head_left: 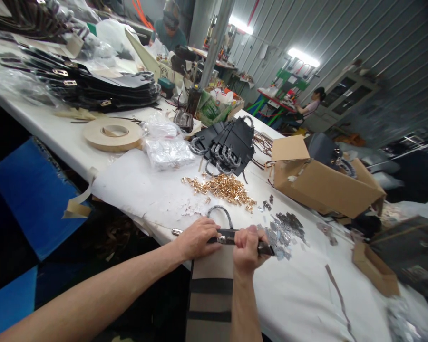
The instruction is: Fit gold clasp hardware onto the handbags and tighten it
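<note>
A bag panel [211, 285] lies at the table's front edge. Its beige inner side with dark bands hangs towards me, and a braided loop handle [221, 209] stands up behind its dark top edge. Small metal fittings sit along that edge, one metal fitting [176, 232] at its left end. My left hand [199, 237] is closed over the edge, fingers on top and thumb in front. My right hand [248, 247] makes a fist round the edge farther right, thumb up. A dark end pokes out past this fist; whether it belongs to the panel I cannot tell.
Behind the hands lie a heap of gold fittings [228, 189] and thin metal plates [281, 232]. Black handled panels [231, 142], a tape roll [111, 134] and a cardboard box [324, 185] stand farther back. Stacked black pieces [92, 90] lie left. Two people sit in the background.
</note>
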`<state>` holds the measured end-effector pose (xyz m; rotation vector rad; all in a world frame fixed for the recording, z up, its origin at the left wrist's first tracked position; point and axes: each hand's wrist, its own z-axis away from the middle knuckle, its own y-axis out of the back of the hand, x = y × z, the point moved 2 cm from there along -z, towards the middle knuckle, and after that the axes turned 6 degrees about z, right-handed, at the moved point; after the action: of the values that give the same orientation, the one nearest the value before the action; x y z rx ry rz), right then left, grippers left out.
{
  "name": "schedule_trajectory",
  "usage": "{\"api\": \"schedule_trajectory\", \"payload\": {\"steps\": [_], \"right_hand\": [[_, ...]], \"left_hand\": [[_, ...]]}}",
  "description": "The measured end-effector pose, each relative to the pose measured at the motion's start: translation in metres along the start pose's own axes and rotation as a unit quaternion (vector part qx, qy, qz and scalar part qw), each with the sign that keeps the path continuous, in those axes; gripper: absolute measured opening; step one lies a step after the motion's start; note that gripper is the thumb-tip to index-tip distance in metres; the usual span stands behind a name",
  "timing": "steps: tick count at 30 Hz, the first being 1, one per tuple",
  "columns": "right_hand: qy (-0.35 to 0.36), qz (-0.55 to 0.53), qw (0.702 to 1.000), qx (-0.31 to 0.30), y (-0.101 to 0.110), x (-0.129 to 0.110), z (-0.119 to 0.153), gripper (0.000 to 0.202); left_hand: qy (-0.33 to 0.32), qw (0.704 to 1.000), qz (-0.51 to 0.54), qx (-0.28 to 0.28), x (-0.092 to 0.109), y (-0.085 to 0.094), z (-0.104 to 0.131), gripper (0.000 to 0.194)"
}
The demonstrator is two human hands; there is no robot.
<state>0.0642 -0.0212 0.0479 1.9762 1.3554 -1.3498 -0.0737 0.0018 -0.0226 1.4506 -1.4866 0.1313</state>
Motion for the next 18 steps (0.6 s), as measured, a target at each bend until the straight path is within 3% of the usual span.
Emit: {"api": "schedule_trajectory", "payload": {"steps": [3,9,18], "right_hand": [[0.030,-0.018,0.999,0.008,-0.001,-0.004,-0.002,0.043],[-0.038,0.008,0.999,0.010,0.002,0.018,0.008,0.047],[0.001,-0.073,0.997,0.006,0.003,0.006,0.021,0.043]], "left_hand": [[-0.001,1.000,-0.002,0.001,-0.001,0.000,0.000,0.016],[0.000,1.000,0.004,-0.012,0.000,0.001,-0.001,0.017],[-0.003,1.000,0.007,-0.027,0.003,0.005,-0.001,0.025]]}}
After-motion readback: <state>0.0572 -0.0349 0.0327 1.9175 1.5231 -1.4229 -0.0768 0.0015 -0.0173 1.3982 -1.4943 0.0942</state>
